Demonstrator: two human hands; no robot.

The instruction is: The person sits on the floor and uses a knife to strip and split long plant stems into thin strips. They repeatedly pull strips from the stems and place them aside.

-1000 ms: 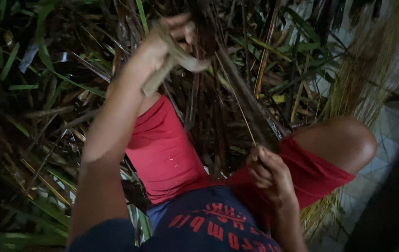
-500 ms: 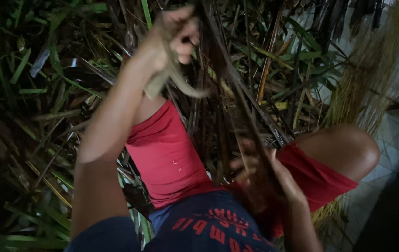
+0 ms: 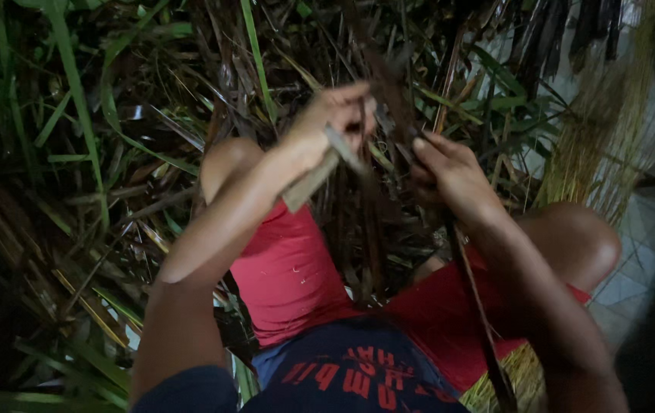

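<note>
My left hand [image 3: 327, 126] is closed around a pale flat tool with a wooden-looking handle [image 3: 308, 183] that sticks out below the fist. My right hand [image 3: 446, 172] sits just to the right of it and pinches a long dark leaf stem [image 3: 473, 298], which runs down past my right knee. The two hands are close together above my lap, in front of a heap of dark dry leaves. The upper part of the stem is blurred and lost among the leaves. I sit in red shorts [image 3: 297, 275] with both knees apart.
Green and dry palm-like leaves [image 3: 75, 153] lie piled on the left and ahead. A bundle of thin yellowish fibres [image 3: 595, 145] stands at the right, over a pale tiled floor [image 3: 649, 252].
My right hand rose from my lap to meet my left hand, taking the dark stem. My left hand came down and nearer, still holding the pale tool.
</note>
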